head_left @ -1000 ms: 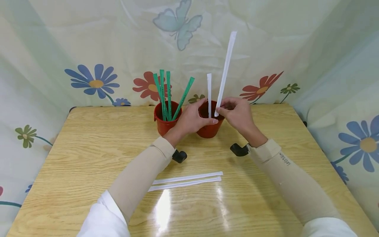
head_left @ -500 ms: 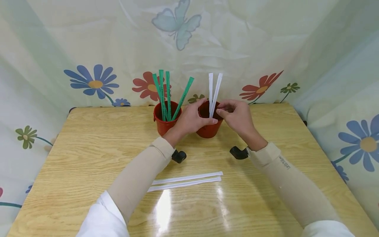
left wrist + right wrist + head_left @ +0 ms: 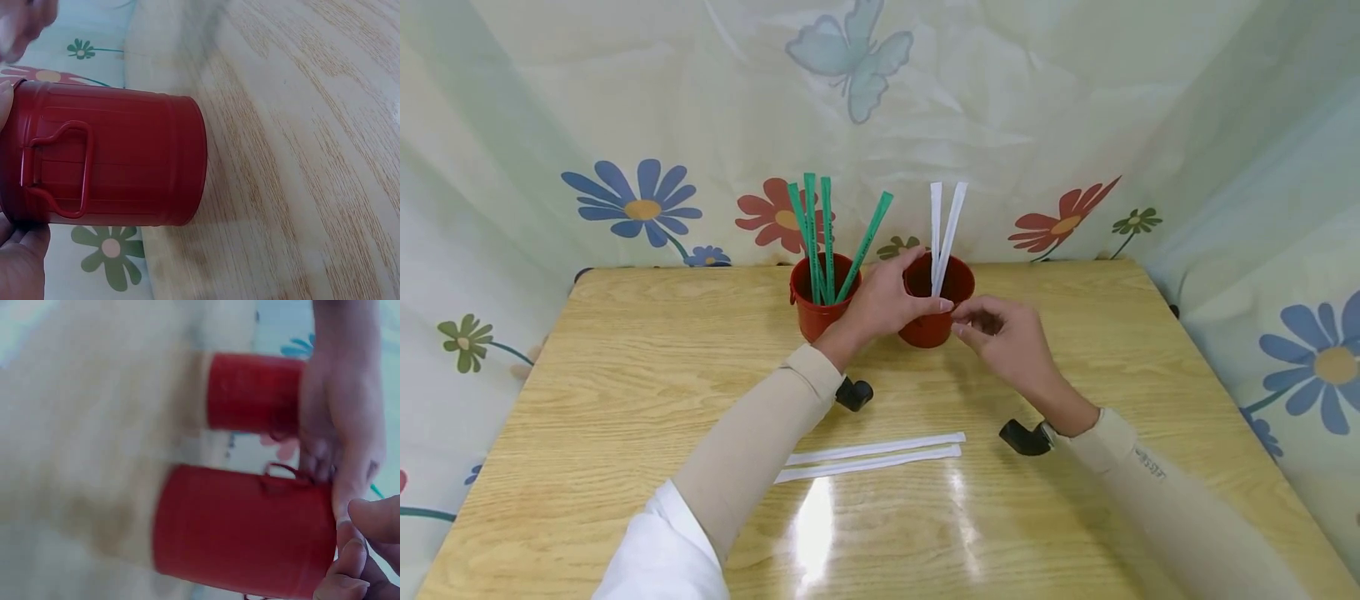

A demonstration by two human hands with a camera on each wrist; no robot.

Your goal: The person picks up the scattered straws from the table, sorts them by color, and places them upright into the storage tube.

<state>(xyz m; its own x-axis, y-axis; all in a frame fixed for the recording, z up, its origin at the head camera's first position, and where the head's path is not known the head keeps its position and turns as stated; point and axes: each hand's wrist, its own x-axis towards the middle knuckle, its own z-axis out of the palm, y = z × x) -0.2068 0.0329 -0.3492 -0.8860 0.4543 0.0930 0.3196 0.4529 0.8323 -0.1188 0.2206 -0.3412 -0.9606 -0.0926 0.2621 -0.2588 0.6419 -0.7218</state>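
Observation:
My left hand [image 3: 886, 302] grips the rim of the right-hand small red metal bucket [image 3: 925, 332], thumb along the near side. The bucket stands upright, and in the left wrist view its wire handle [image 3: 84, 169] hangs against the side. Two white paper-wrapped straws [image 3: 950, 237] lean inside it, close together. Just off the bucket's right side is my right hand [image 3: 1011, 343], fingers loosely bent with nothing seen between them. Two more white wrapped straws [image 3: 880, 461] lie side by side on the table, their left ends partly behind my left sleeve.
Left of my left hand stands a second red bucket [image 3: 820, 322] with several green wrapped straws [image 3: 827, 242]. Both buckets are near the back edge of the wooden table [image 3: 662, 375]. A flowered curtain [image 3: 715, 125] hangs directly behind.
My right hand lowered the white straw into the right-hand bucket and let it go. It then came down toward me, away from the rim. My left hand stayed on the bucket.

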